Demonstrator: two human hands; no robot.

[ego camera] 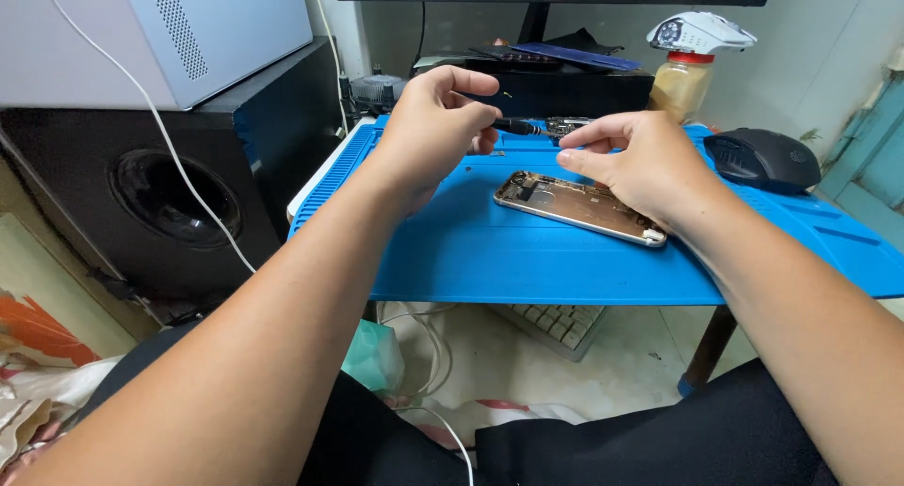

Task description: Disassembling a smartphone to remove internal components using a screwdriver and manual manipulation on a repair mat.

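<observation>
- Near the far edge of the blue work mat [565, 260], the left hand [435, 119] pinches a slim black screwdriver [516, 125] between thumb and curled fingers, its tip pointing across toward the right hand.
- The right hand [631, 161] hovers just above the opened phone body [579, 206], thumb and forefinger closed together as if on a tiny part; whether anything sits between them I cannot tell.
- The phone body lies flat at the middle of the mat, tilted, its far end under the right palm.
- To my eye, good work here means keeping the driver tip steady and low over the mat, so a small part that slips lands on the blue surface.
- Both forearms reach forward from the lap, wrists raised, elbows unsupported; resting the wrists on the mat would probably steady the hands.
- A black mouse [763, 159] sits at the mat's far right corner, well clear of both hands.
</observation>
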